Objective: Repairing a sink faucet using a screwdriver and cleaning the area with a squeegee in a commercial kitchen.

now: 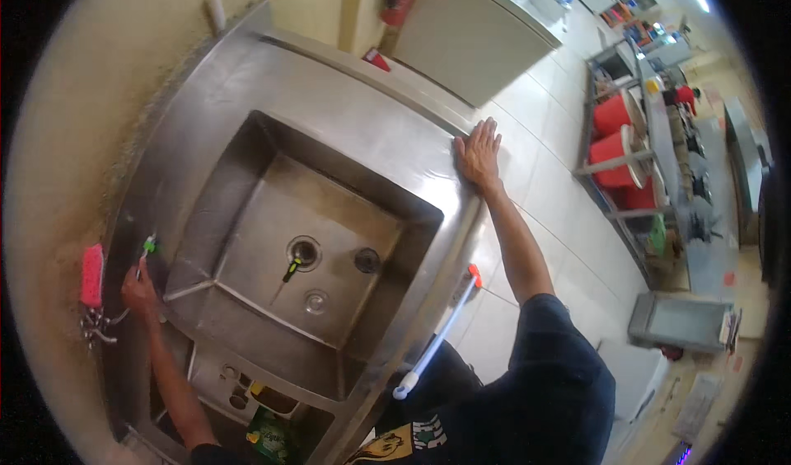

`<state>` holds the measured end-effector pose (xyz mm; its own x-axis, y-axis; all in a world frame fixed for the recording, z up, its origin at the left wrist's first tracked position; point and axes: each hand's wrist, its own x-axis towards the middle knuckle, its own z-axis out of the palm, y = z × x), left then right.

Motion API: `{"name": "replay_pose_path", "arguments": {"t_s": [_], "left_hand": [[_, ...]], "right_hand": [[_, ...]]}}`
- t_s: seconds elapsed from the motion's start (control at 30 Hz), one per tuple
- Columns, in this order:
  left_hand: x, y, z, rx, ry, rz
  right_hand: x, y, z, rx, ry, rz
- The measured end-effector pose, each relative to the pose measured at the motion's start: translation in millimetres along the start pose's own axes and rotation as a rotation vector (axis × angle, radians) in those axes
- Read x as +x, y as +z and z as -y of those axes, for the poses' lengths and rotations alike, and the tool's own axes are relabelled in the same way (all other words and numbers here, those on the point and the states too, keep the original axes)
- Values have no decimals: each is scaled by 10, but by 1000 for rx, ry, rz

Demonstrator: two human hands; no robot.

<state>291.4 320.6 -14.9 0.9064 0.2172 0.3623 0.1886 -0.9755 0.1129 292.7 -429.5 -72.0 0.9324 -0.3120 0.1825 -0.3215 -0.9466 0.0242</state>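
Observation:
My left hand (140,293) is closed round a slim tool with a bright green part (149,245), at the wall side of the steel sink counter. What kind of tool it is I cannot make out. My right hand (479,156) lies flat with fingers stretched on the counter's outer edge and holds nothing. Between them is the deep sink basin (272,205). A screwdriver-like tool with a green and black handle (292,270) lies in it, its handle at the drain hole (305,252). A dark round strainer (367,259) and a small round metal piece (315,302) lie nearby.
A pink sponge (92,275) sits by the wall tap (99,326). A smaller basin (206,374) holds a green packet (268,434) and other items. A pale pole with an orange end (445,333) leans beside the counter. Red buckets (611,153) stand on a rack.

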Motion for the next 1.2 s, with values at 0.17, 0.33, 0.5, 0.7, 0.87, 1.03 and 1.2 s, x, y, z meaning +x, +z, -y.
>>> {"name": "replay_pose_path", "arguments": {"t_s": [0.17, 0.33, 0.5, 0.7, 0.87, 1.03, 1.2], "left_hand": [[-34, -33, -12, 64, 96, -65], [-38, -68, -78, -75, 128, 16], [-11, -124, -56, -201, 97, 156], [83, -450, 87, -432, -40, 396], [-112, -697, 418, -471, -82, 485], [-586, -804, 104, -115, 405, 445], [-1087, -618, 255, -5, 314, 258]], "right_hand": [[633, 227, 995, 186, -349, -143], [1432, 230, 2336, 209, -571, -150], [1596, 98, 3463, 42, -862, -136], [816, -142, 4520, 335, -1148, 118], [-173, -242, 4782, 857, -1541, 213], [322, 55, 5181, 758, -1143, -107], [-628, -276, 6038, 428, -1056, 13]]}}
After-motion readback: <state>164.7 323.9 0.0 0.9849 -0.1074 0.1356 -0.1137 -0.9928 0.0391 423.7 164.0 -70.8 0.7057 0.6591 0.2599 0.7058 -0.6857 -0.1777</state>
